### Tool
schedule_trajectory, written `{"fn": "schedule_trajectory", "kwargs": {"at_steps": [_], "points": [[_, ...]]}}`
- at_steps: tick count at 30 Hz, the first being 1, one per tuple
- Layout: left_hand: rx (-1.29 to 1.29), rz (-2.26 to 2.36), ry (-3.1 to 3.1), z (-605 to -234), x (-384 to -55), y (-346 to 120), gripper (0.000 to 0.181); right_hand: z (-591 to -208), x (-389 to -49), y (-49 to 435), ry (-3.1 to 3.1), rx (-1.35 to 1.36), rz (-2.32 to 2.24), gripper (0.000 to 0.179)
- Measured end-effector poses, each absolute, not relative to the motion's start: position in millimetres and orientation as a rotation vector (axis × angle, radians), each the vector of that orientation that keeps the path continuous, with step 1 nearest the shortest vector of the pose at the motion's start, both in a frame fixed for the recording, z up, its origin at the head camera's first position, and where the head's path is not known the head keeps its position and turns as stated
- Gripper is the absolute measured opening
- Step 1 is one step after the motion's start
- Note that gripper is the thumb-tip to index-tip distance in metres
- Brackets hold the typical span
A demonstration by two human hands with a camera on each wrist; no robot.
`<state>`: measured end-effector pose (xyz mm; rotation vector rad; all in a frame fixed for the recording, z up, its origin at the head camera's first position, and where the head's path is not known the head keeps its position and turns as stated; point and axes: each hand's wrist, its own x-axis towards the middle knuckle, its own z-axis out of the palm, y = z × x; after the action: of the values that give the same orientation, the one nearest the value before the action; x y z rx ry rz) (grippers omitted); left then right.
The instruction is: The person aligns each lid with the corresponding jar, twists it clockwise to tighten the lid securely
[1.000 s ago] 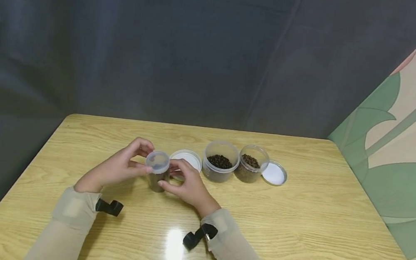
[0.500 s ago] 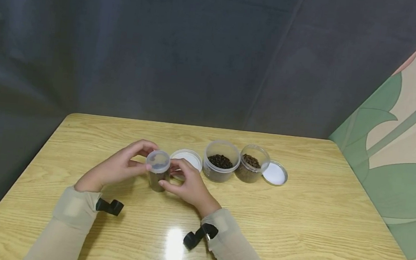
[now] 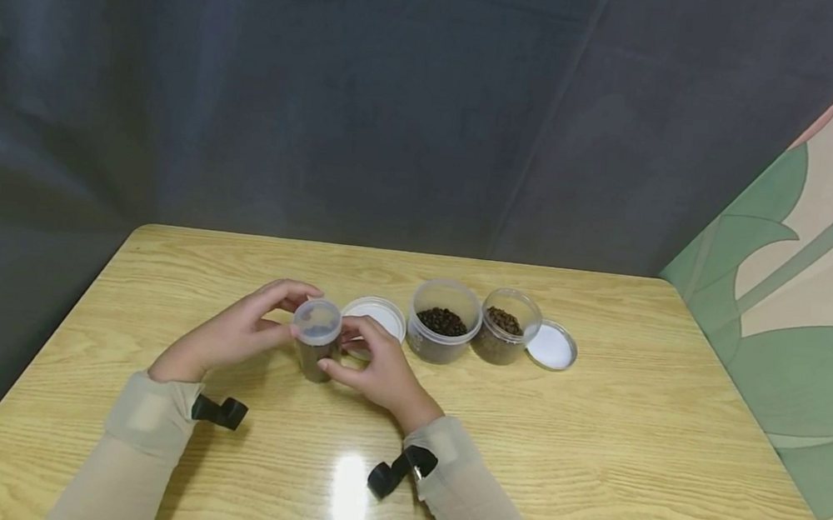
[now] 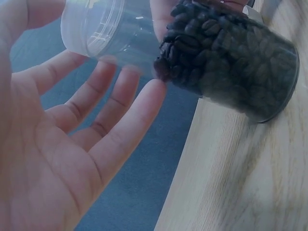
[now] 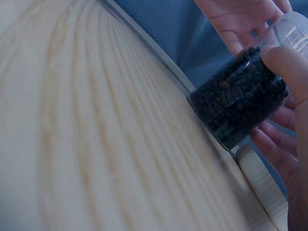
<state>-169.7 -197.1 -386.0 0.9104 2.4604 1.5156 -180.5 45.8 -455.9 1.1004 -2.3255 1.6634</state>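
Note:
A tall clear jar (image 3: pixel 316 362) of dark roasted coffee beans stands upright on the table, a translucent lid (image 3: pixel 318 322) on its top. My left hand (image 3: pixel 232 336) is at the lid, thumb on the near side and fingers behind it. In the left wrist view the fingers of that hand lie along the lid and the upper part of the jar (image 4: pixel 231 60). My right hand (image 3: pixel 385 372) grips the jar's body from the right, thumb in front. The right wrist view has the beans packed against the jar wall (image 5: pixel 236 96), with the thumb pressed on it.
Right of the hands stand a wide open tub (image 3: pixel 432 349) with dark beans and a smaller open jar (image 3: pixel 495 353) with brown beans. A white lid (image 3: pixel 379 313) lies behind my right hand, partly hidden. Another lid (image 3: pixel 553 347) lies at the right. A dark curtain (image 3: pixel 401 108) hangs behind the table.

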Motion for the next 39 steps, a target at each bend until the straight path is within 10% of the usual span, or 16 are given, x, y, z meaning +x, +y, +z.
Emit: {"fn": "schedule_trajectory", "kwargs": {"at_steps": [39], "points": [[0.774, 1.558, 2.403, -383.6, -168.8, -198.9, 0.049, -454.8, -180.1, 45.9, -2.315, 1.119, 1.627, 0.049]]}}
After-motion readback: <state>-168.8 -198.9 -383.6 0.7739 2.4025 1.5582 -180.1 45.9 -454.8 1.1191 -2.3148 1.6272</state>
